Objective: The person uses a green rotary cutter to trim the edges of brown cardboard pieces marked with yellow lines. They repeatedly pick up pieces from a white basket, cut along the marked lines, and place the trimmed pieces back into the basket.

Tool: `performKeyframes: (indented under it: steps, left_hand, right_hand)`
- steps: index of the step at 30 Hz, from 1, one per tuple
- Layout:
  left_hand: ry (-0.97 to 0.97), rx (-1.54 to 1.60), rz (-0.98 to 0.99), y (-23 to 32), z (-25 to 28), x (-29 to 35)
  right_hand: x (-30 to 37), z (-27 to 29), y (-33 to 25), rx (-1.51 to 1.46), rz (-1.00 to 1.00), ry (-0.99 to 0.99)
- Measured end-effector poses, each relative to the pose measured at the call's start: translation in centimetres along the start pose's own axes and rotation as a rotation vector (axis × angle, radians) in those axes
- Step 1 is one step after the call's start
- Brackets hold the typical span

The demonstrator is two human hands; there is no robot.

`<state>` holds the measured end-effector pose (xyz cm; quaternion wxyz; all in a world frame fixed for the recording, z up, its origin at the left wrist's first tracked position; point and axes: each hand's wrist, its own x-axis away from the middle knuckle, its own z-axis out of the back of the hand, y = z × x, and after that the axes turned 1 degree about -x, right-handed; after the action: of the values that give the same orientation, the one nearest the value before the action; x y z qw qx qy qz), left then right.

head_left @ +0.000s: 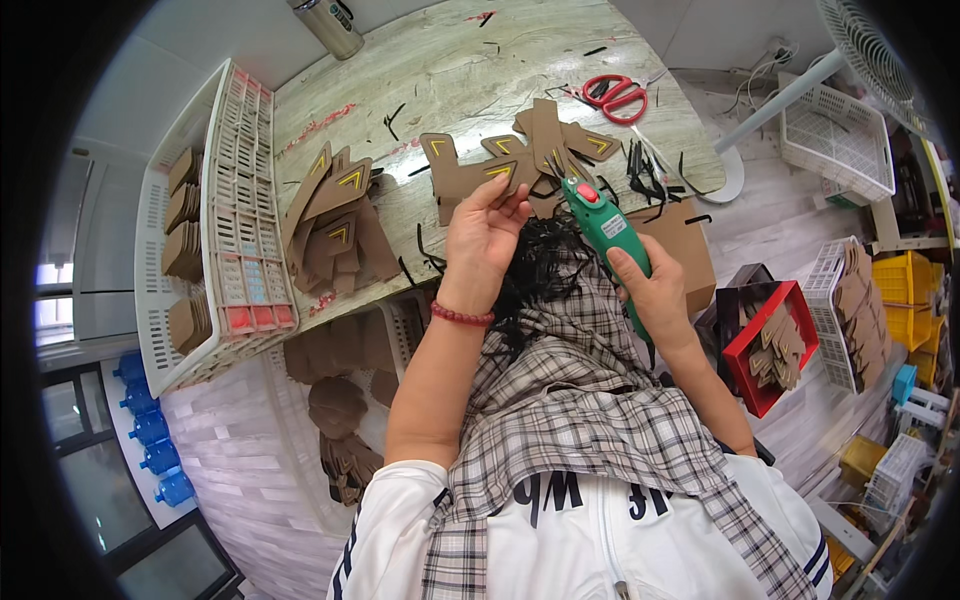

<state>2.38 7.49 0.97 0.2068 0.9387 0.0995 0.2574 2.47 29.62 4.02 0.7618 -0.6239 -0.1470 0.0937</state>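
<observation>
My right hand is wrapped around a green hand tool with a red button and a cord at its lower end. The tool's thin metal tip reaches toward brown flat pieces marked with yellow chevrons, spread on the table. My left hand has its fingers curled together beside the tip, against one brown piece; anything pinched in them is too small to make out. Black strip scraps lie heaped on my checked apron below the hands. Another stack of brown pieces sits to the left.
Red-handled scissors lie at the table's right. A white basket of brown pieces stands left, a metal flask at the back. A red box and a fan are on the right.
</observation>
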Motion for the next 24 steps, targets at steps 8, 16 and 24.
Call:
performKeyframes:
  steps: [8,16,24]
  left_hand:
    - [-0.21,-0.223,-0.171,0.0,-0.5,-0.3]
    - [-0.21,-0.363,-0.239,0.4,-0.8,-0.2]
    - [-0.278,-0.613,-0.233,2.4,-0.8,-0.6]
  right_hand:
    - [0.0,0.0,-1.0,-0.025,0.037,-0.013]
    - [-0.1,0.6,-1.0,-0.009,0.017,-0.052]
    - [-0.2,2.0,-1.0,0.07,0.022,-0.106]
